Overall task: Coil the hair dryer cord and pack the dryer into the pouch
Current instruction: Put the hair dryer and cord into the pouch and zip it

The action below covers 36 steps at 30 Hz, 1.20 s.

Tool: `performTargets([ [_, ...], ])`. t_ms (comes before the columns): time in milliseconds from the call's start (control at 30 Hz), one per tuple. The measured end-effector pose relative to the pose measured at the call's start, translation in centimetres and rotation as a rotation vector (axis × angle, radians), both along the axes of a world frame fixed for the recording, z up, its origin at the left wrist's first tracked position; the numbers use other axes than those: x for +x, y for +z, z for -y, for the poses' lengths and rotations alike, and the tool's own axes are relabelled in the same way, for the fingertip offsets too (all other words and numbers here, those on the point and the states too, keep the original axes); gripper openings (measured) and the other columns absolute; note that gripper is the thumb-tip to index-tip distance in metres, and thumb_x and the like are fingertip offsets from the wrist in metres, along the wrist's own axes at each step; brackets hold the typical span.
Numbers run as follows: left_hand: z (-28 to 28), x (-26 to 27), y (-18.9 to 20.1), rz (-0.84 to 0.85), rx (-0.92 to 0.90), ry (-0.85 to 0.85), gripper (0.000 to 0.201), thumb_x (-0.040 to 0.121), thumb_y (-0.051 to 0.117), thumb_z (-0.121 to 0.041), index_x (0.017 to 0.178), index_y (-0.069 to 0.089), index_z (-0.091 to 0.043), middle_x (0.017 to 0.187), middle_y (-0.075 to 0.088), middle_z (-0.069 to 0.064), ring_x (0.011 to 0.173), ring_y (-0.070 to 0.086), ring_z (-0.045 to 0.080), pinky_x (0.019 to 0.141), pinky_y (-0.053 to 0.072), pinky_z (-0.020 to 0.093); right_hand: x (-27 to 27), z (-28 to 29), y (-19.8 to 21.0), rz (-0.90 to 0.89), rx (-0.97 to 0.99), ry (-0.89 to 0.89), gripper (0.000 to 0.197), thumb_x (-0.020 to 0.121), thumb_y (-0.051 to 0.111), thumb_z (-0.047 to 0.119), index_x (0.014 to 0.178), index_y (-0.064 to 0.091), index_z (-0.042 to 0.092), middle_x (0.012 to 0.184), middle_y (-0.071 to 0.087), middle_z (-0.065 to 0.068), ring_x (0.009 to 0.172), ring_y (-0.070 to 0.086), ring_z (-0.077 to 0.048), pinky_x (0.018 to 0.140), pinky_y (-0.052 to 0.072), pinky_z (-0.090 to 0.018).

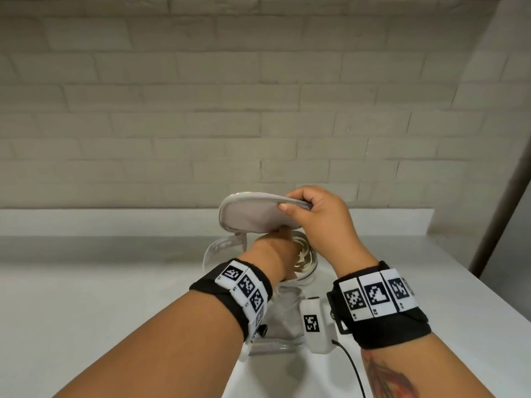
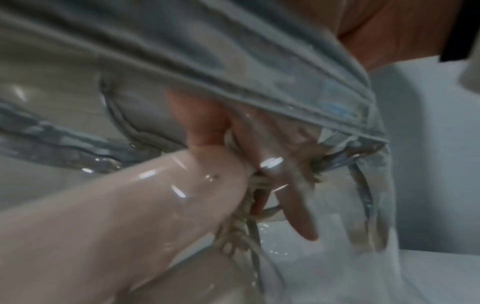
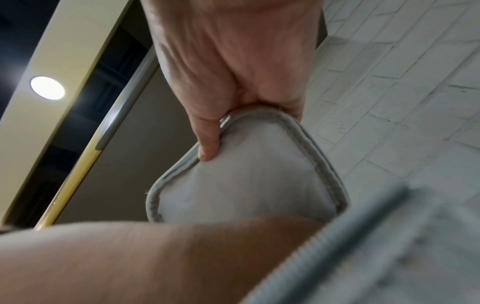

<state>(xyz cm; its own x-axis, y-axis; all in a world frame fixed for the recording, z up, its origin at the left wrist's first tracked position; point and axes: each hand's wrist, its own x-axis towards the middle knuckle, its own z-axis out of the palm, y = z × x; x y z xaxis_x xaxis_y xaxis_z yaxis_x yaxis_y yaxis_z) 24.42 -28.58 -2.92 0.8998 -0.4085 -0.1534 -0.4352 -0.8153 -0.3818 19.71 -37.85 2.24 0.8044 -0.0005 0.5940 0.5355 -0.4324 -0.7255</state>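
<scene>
My right hand (image 1: 313, 214) pinches the grey padded flap of the pouch (image 1: 250, 218) and holds it lifted; the right wrist view shows the thumb (image 3: 207, 144) pressed on the flap (image 3: 246, 185). The pouch's clear body (image 1: 287, 314) stands on the counter below. My left hand (image 1: 277, 244) reaches down into its mouth. In the left wrist view, through the clear wall, the left fingers (image 2: 262, 148) grip the pale pink hair dryer (image 2: 130, 205) together with its beige coiled cord (image 2: 239, 224). The cord coils (image 1: 304, 255) also show through the wall in the head view.
The pouch stands on a white counter (image 1: 100, 297) with a raised ledge (image 1: 115, 221) and a pale brick wall (image 1: 201, 110) behind. The counter's right edge (image 1: 488, 288) runs diagonally. A black cable (image 1: 350, 366) hangs from my right wrist unit. My left forearm (image 3: 130, 257) crosses the right wrist view.
</scene>
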Motion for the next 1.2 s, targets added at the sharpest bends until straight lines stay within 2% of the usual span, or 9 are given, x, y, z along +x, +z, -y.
performTargets([
  [100,-0.1,-0.2,-0.2,-0.104,-0.076,0.056,0.047,0.094,0.051,-0.032,0.137,0.046,-0.013,0.138,0.052,0.009,0.121,0.052,0.031,0.104,0.042,0.042,-0.6,0.3,-0.6,-0.009,-0.021,0.034,0.002,0.08,0.073,0.024,0.081,0.071,0.023,0.087,0.064,0.005,0.081,0.06,-0.009,0.078,0.054,-0.037],
  [267,-2.2,-2.5,1.6,-0.475,-0.348,0.173,0.068,0.082,0.036,-0.067,0.132,0.054,-0.024,0.14,0.054,0.0,0.126,0.049,0.026,0.108,0.036,0.048,-0.9,1.5,-1.8,-0.044,-0.029,0.128,0.013,0.08,0.073,0.017,0.082,0.073,0.029,0.085,0.06,0.007,0.076,0.06,-0.005,0.077,0.053,-0.032],
  [400,-3.2,-6.5,3.9,-0.374,-0.456,0.014,0.045,0.099,0.035,-0.043,0.134,0.052,-0.02,0.14,0.055,0.004,0.127,0.05,0.026,0.107,0.037,0.035,-0.8,2.5,-3.0,-0.075,-0.165,0.146,0.012,0.083,0.069,0.018,0.087,0.075,0.029,0.093,0.063,0.007,0.086,0.06,-0.006,0.08,0.049,-0.028],
  [533,-6.4,-11.7,6.8,-0.581,-0.766,-0.104,0.04,0.088,0.044,-0.055,0.121,0.062,-0.041,0.131,0.063,-0.013,0.122,0.055,0.008,0.109,0.038,0.033,-2.2,2.8,-4.2,-0.107,-0.336,0.312,0.016,0.078,0.073,0.018,0.094,0.076,0.019,0.098,0.064,0.015,0.095,0.062,-0.004,0.087,0.049,-0.021],
  [633,-7.7,-12.6,9.6,-0.757,-1.049,-0.167,0.031,0.089,0.059,-0.033,0.118,0.068,-0.024,0.108,0.075,-0.003,0.101,0.067,0.013,0.09,0.051,0.028,-3.8,2.8,-4.3,-0.203,-0.608,0.434,0.008,0.081,0.07,0.027,0.087,0.072,0.022,0.084,0.069,0.011,0.085,0.062,-0.002,0.078,0.05,-0.019],
  [700,-7.5,-11.2,10.8,-0.559,-1.121,-0.129,0.026,0.091,0.062,-0.026,0.114,0.07,-0.02,0.102,0.075,-0.002,0.09,0.065,0.011,0.085,0.052,0.027,-3.7,2.9,-4.2,-0.329,-0.389,0.404,0.013,0.085,0.067,0.035,0.091,0.073,0.025,0.086,0.074,0.004,0.079,0.064,-0.002,0.079,0.051,-0.028],
  [833,-6.5,-5.1,9.6,-0.053,-0.686,0.129,0.044,0.096,0.05,-0.04,0.135,0.054,-0.021,0.138,0.058,0.003,0.118,0.055,0.02,0.097,0.041,0.028,0.8,3.7,-4.0,-0.286,0.199,0.162,0.019,0.093,0.056,0.012,0.09,0.073,0.018,0.094,0.074,-0.006,0.086,0.064,-0.009,0.077,0.048,-0.02],
  [967,-6.4,-1.4,7.2,-0.138,-0.406,0.294,0.06,0.098,0.035,-0.05,0.143,0.041,-0.012,0.151,0.042,0.012,0.135,0.041,0.032,0.107,0.032,0.04,6.3,4.4,-5.7,-0.496,0.331,0.103,0.023,0.096,0.046,0.01,0.11,0.064,0.015,0.108,0.067,-0.006,0.104,0.058,-0.021,0.079,0.044,-0.025],
  [1200,-8.0,-0.7,6.7,-0.162,-0.229,0.226,0.043,0.093,0.046,-0.047,0.123,0.058,-0.02,0.124,0.062,0.006,0.11,0.057,0.028,0.091,0.044,0.036,7.1,2.8,-6.1,-0.782,0.484,0.357,0.03,0.088,0.05,0.004,0.111,0.069,0.0,0.114,0.067,-0.025,0.097,0.065,-0.034,0.095,0.051,-0.046],
])
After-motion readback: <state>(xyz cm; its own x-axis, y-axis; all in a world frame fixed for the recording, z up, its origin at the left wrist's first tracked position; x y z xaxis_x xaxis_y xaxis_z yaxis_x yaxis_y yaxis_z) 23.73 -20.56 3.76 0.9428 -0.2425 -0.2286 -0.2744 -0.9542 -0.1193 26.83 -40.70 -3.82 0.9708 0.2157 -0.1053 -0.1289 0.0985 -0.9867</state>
